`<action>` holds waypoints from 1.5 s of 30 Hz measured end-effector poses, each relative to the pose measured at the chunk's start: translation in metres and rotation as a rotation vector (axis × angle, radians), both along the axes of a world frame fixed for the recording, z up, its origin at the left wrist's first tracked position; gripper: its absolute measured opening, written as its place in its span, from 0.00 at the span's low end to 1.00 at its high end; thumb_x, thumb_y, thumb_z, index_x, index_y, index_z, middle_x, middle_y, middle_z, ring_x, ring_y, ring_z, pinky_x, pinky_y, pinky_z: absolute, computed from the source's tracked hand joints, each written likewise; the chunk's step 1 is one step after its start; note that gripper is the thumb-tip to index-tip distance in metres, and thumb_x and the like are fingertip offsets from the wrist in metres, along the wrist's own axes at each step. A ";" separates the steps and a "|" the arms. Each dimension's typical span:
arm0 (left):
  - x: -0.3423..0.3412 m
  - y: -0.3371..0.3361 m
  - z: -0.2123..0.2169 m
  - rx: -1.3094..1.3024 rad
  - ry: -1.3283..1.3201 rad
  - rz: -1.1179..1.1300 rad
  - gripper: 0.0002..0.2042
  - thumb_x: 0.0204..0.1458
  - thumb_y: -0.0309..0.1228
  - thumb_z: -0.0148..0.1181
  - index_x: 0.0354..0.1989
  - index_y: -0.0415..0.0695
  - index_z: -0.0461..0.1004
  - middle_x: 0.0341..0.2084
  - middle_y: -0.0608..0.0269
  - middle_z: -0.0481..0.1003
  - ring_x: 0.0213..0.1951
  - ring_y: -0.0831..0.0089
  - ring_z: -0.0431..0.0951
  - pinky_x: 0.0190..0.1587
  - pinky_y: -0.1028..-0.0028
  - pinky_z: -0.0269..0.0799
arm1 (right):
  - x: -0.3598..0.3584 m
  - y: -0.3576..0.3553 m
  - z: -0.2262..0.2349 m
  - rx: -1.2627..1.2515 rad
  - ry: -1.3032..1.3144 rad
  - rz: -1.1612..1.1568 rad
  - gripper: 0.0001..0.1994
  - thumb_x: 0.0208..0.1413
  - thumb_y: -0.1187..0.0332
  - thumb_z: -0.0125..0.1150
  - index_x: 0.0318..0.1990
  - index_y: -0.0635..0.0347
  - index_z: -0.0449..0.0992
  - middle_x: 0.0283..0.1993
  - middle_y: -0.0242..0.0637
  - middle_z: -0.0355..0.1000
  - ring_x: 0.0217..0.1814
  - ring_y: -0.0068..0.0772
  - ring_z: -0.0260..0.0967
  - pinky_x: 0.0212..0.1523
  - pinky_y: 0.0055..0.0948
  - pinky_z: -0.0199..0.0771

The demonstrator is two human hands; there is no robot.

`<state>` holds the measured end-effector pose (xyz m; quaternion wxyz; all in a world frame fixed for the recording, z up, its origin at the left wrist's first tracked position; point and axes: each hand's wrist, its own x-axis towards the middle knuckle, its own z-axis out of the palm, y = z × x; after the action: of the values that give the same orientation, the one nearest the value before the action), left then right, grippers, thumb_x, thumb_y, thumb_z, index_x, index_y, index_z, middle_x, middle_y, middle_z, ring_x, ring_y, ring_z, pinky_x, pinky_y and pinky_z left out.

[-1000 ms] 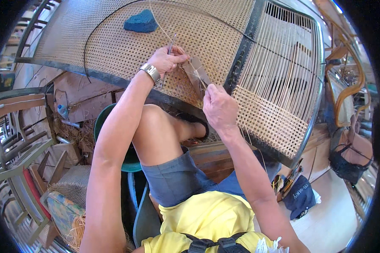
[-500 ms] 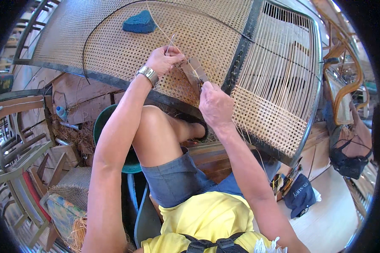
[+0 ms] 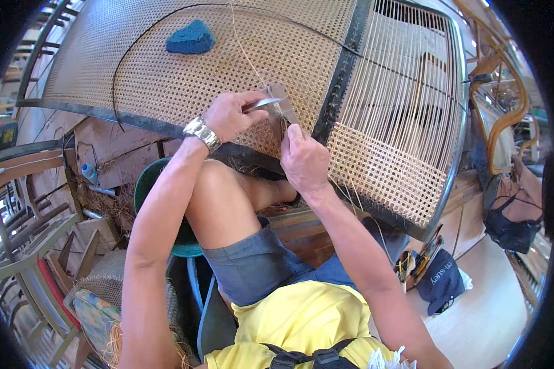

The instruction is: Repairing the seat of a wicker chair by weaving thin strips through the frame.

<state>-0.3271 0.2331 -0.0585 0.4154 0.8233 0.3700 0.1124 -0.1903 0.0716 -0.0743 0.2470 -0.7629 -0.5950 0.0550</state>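
My left hand, wearing a metal watch, is closed around a thin, shiny metal blade; its handle is hidden in the fingers. The blade lies over a flat brown piece above the woven cane. A pale cane strand runs from the top of the view down to this piece. My right hand pinches the strand at the piece's lower end, thumb on top. Loose strand lengths trail beyond my right hand. Both hands are above the near edge of the large cane panel.
A blue foam-like block sits on the panel, near a curved black strip. On the right is a partly woven section with open strands. A green tub stands by my knee. Tools and a dark cap lie at lower right.
My left hand has come lower and turned, with the blade now lying over the brown piece instead of pointing up. The right hand has shifted slightly left and stays pinched.
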 end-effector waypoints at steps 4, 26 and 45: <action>0.005 0.000 -0.007 0.241 -0.041 -0.096 0.09 0.51 0.34 0.64 0.41 0.50 0.80 0.28 0.57 0.79 0.31 0.56 0.80 0.34 0.63 0.75 | 0.000 -0.001 -0.008 0.061 0.026 0.017 0.03 0.55 0.73 0.54 0.35 0.58 0.67 0.26 0.43 0.72 0.26 0.47 0.74 0.27 0.42 0.75; -0.022 0.006 0.006 -0.520 0.163 0.034 0.28 0.61 0.59 0.45 0.36 0.43 0.74 0.25 0.66 0.75 0.24 0.79 0.69 0.30 0.77 0.66 | 0.009 0.010 0.017 -0.165 0.017 0.019 0.06 0.58 0.68 0.55 0.31 0.58 0.69 0.16 0.46 0.70 0.21 0.51 0.74 0.22 0.46 0.74; 0.004 -0.005 -0.025 -0.010 0.151 -0.189 0.12 0.64 0.36 0.47 0.39 0.40 0.70 0.22 0.58 0.76 0.27 0.64 0.78 0.33 0.65 0.72 | 0.006 0.010 0.015 -0.104 0.040 -0.009 0.05 0.56 0.69 0.56 0.31 0.57 0.69 0.19 0.45 0.72 0.22 0.49 0.73 0.23 0.45 0.73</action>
<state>-0.3233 0.2285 -0.0831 0.3992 0.8586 0.3215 0.0088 -0.1842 0.0814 -0.0593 0.2191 -0.7761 -0.5828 0.1000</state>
